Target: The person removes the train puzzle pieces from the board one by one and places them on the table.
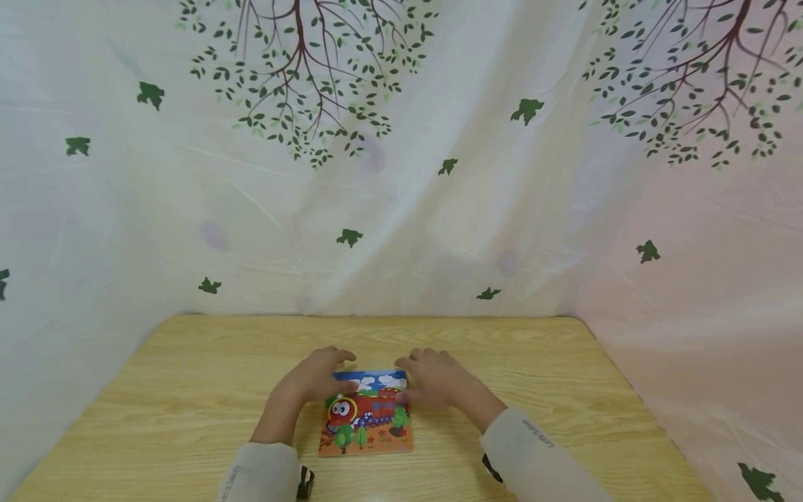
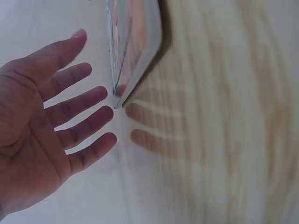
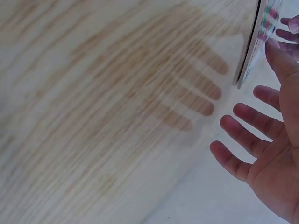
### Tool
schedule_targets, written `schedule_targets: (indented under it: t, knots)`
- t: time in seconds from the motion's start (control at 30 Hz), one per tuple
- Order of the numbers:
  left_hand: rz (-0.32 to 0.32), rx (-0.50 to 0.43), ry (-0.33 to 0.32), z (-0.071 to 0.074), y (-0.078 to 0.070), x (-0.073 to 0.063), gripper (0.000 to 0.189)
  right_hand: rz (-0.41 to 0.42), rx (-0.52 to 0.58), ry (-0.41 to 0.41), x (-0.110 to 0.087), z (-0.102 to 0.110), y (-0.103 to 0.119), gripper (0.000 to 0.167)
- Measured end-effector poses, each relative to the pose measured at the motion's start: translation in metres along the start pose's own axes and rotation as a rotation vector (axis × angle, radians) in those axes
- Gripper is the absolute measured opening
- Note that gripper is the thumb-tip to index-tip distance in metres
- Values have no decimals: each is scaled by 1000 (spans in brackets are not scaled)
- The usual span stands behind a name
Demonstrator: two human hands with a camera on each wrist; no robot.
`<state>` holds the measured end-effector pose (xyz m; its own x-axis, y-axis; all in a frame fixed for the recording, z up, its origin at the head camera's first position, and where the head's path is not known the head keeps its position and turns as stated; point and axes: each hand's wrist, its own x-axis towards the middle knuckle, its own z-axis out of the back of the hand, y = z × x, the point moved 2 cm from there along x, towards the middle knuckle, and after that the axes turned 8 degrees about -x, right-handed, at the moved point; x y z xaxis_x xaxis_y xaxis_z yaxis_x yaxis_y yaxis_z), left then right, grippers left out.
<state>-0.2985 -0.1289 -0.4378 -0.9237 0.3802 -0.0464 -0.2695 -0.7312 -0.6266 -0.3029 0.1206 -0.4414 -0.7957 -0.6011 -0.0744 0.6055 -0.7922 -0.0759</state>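
A flat, square picture board (image 1: pixel 370 422) with a cartoon red train, green trees and a blue sky lies on the wooden table. In the wrist views its thin edge shows, as the board (image 2: pixel 135 46) at the top of the left one and the board (image 3: pixel 254 49) at the upper right of the other. My left hand (image 1: pixel 320 374) hovers at its upper left corner, fingers spread and relaxed. At the upper right corner is my right hand (image 1: pixel 436 378), likewise spread, its thumb over the picture's edge. Neither hand grips anything.
The light wooden table (image 1: pixel 188 404) reaches back to a pale hanging cloth (image 1: pixel 401 209) printed with branches and green leaf-like shapes. That cloth also runs down both sides. Long pale sleeves (image 1: pixel 539 453) cover the forearms, with dark straps near the wrists.
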Motion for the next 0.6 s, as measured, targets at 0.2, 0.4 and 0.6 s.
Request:
schedule_targets:
  t: [0.2, 0.4, 0.6]
  knots:
    - [32, -53, -4, -1, 2, 0, 55, -16, -40, 35, 1, -4, 3, 66]
    - [51, -87, -19, -3, 7, -1, 58, -4, -20, 34, 0, -4, 4, 62]
    - [70, -103, -28, -5, 16, -4, 61, -6, 49, 25, 0, -5, 3, 57]
